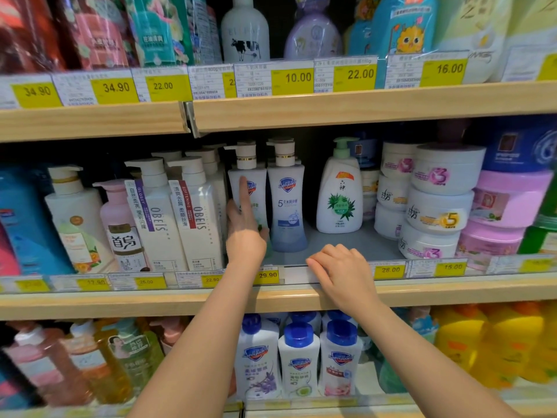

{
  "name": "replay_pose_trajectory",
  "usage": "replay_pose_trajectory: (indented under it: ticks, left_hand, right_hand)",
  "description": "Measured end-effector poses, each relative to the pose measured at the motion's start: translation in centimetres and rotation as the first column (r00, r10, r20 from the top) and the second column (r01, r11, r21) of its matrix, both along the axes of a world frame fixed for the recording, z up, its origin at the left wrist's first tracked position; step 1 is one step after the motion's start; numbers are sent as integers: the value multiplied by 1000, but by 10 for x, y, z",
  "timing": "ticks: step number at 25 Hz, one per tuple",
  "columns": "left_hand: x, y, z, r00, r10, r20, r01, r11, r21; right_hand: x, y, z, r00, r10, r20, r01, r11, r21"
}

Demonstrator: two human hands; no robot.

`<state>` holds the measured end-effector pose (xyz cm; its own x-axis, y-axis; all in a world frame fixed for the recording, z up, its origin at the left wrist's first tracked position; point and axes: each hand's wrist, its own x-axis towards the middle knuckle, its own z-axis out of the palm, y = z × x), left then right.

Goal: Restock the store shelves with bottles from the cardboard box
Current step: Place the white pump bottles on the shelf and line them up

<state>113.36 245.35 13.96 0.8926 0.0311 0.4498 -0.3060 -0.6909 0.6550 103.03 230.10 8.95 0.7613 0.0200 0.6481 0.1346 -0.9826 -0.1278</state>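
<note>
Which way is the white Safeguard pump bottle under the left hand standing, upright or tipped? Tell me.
Upright. The Safeguard pump bottle stands straight beside its blue-tinted neighbour, pump on top; the left hand touches its front.

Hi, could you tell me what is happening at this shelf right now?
A person is tidying the middle shelf. Their left hand is raised with the forefinger touching the front of a white Safeguard pump bottle, which stands beside a blue-tinted Safeguard bottle. Their right hand rests on the shelf's front edge over the price strip. Neither hand holds a bottle, and no cardboard box is in view.
</note>
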Motion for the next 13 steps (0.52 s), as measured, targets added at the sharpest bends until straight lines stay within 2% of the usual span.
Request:
replay_pose_trajectory:
  ticks: [3,10,13]
  left_hand:
    - [6,-1,0,1000,-7,-22,7,1000,-13]
    - [11,0,-3,998,-51,36,52,998,-25]
    - [11,1,-2,998,-51,25,52,998,-36]
  right_hand:
    - [-1,1,-2,1000,-22,10,23,1000,-10]
    - [1,0,-5,999,-43,18,44,998,-37]
    - [-1,0,-4,999,-45,-25,44,999,-24]
